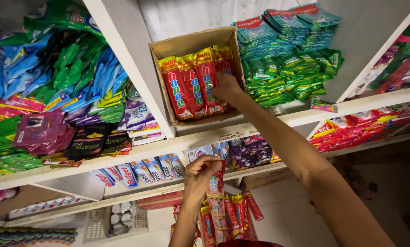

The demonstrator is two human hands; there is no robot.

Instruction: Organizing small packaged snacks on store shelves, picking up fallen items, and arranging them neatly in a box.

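White shelves (136,151) packed with sachets surround an open cardboard box (193,43) of upright red sachets (191,84). Below the box, the left hand (200,176) clenches a hanging strip of red sachets (218,208). Inside the box, at its right end, the right hand (228,87) grips the sachets, green packets (287,73) stacked just right.

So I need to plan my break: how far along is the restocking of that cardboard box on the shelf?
Partly done. Several red packets already stand in the cardboard box. The right hand is reaching in among them at the box's right end. The left hand grips a hanging bunch of red packets, so a good number are left.
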